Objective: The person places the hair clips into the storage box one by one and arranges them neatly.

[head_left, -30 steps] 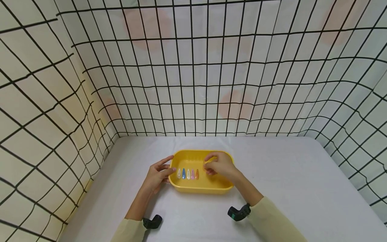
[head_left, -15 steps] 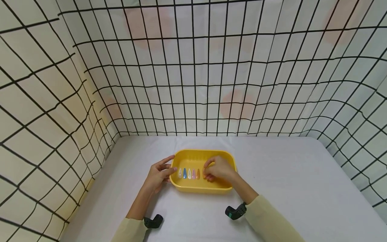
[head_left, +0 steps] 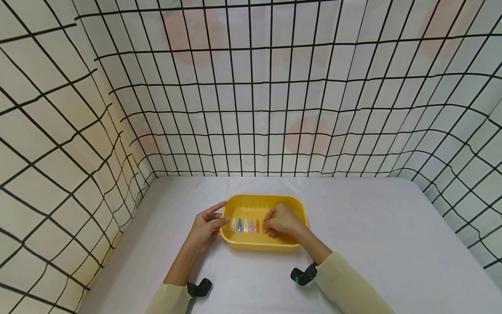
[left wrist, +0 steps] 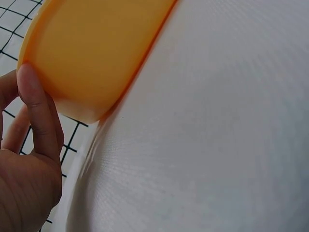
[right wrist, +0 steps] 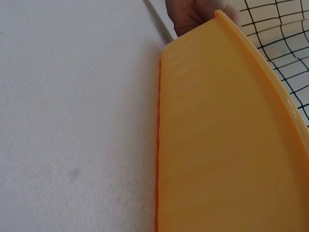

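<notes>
A yellow tray sits on the white cloth. My left hand holds its left end, and in the left wrist view the thumb presses over the rim. Inside lies a row of snap hair clips, upright side by side: a white clip leftmost, a blue clip, another white clip, a pink clip and an orange clip. Right of these, my right hand pinches another orange hair clip down at the tray's floor, its fingers covering most of it.
A white-cloth table extends around the tray. White panels with a black grid rise behind and at both sides. Dark wrist cameras hang below both forearms. In the right wrist view the tray's outer wall hides my right hand.
My right hand has come down and slightly left inside the tray, setting the orange hair clip beside the row's right end. The left hand keeps its hold on the tray.
</notes>
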Demonstrator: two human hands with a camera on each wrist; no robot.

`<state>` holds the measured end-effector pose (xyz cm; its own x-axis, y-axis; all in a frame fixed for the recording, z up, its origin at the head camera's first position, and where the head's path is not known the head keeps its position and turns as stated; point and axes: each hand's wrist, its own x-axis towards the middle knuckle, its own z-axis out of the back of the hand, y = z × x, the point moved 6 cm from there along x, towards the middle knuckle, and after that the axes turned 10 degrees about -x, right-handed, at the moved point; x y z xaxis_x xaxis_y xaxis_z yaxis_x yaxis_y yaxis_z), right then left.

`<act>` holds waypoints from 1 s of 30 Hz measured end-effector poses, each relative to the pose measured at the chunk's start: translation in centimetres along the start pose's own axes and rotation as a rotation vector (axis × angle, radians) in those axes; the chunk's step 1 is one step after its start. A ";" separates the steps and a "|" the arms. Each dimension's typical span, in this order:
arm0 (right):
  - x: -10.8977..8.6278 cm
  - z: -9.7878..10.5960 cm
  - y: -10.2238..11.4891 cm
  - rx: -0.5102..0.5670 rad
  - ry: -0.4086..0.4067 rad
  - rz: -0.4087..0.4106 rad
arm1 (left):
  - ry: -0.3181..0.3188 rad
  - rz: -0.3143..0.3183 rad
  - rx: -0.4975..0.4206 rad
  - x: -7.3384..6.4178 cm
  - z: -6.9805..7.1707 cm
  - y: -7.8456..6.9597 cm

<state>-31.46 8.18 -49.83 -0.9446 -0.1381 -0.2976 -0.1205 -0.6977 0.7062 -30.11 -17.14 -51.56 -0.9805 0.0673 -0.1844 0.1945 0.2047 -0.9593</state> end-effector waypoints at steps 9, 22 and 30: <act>-0.2 0.1 -0.1 -0.006 -0.005 0.000 | -0.016 0.005 -0.008 0.1 -0.1 0.0; -1.1 2.6 0.2 0.070 -0.056 0.073 | 0.008 -0.028 0.017 0.3 -0.2 -0.4; -2.4 5.7 -0.3 0.084 -0.110 0.140 | 0.011 -0.025 0.024 0.3 -0.1 -0.3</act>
<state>-30.89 12.74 -45.69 -0.9811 -0.1485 -0.1238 -0.0063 -0.6155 0.7881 -30.47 -17.07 -51.31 -0.9848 0.0727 -0.1578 0.1687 0.1833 -0.9685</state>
